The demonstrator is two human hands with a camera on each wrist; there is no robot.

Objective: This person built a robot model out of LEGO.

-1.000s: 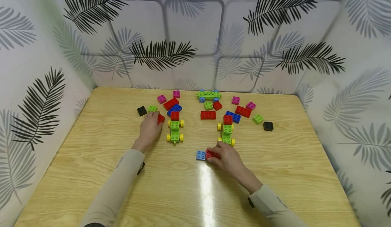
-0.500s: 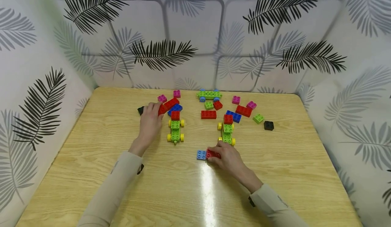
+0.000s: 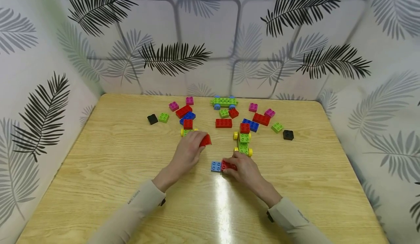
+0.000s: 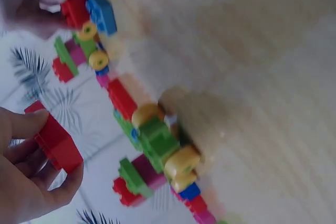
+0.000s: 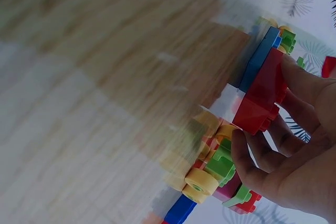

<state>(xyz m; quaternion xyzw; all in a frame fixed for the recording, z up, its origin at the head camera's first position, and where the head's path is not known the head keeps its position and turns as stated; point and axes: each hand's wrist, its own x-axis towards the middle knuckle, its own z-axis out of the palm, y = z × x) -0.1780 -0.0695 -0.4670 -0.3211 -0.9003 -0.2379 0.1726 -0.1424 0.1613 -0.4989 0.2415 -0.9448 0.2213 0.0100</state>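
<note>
My left hand (image 3: 187,152) grips a red toy building brick (image 3: 205,140) in the air, between thumb and fingers in the left wrist view. It passes over the near part of the left green car with yellow wheels (image 3: 187,131), hiding much of it. Nearer the front, my right hand (image 3: 246,169) pinches a second red brick (image 5: 262,95) by its ends. That brick sits against a light-blue brick (image 3: 216,166), whose studs show to its left. Just beyond the right hand stands another green car with yellow wheels (image 3: 244,142), a red brick (image 3: 244,128) on its far end.
A green wagon with blue wheels (image 3: 224,102) stands at the back edge. Around it lie loose bricks: a long red one (image 3: 224,123), a blue one (image 3: 251,125), a black one (image 3: 288,135) at right and another black brick (image 3: 152,119) at left, plus several pink and green.
My left hand has picked up a red brick from the left group and carried it right and nearer, over the left car. The right hand has stayed in place on its brick.
</note>
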